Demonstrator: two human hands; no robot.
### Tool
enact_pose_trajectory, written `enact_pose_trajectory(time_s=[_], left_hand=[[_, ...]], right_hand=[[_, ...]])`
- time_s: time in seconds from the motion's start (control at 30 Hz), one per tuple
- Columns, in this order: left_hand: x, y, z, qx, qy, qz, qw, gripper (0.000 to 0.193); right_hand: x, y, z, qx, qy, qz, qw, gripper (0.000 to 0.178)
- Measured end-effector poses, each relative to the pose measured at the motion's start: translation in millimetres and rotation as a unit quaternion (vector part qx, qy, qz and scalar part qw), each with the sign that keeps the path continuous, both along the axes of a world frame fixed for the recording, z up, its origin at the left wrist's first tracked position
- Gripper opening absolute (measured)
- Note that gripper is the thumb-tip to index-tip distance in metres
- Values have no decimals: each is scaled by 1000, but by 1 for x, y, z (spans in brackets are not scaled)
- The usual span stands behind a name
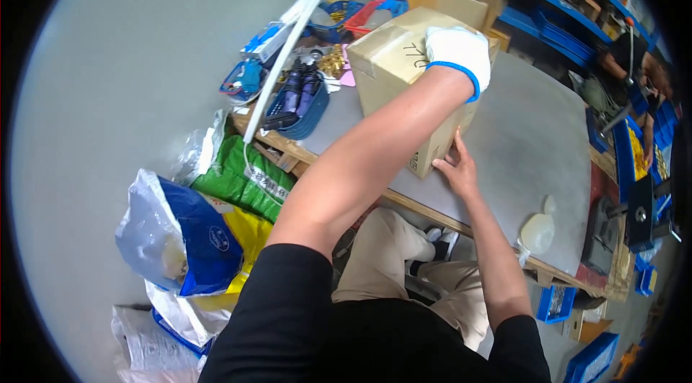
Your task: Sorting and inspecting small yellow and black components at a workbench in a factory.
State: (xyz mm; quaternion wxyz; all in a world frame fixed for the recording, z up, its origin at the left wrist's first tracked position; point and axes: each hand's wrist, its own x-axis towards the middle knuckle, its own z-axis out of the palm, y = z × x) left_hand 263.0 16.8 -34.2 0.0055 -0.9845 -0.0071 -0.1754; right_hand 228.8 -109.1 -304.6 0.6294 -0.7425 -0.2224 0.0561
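Head view, carton beneath left grip, closure unclear, right grip spread against carton's base

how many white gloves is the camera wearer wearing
1: the glove is on the left hand, at the top of the box. The right hand, at the box's lower near corner, is bare.

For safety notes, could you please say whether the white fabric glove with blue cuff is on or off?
On: the glove covers the left hand, blue cuff at the wrist; the right hand is bare.
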Motion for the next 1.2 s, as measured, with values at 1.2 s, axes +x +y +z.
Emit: enact_pose_trajectory(time_s=[1.2], left_hand=[[9, 21, -9, 137, -45, 105, 984, 57]], right_hand=[[4, 47, -1, -55, -6, -105, 993, 101]])
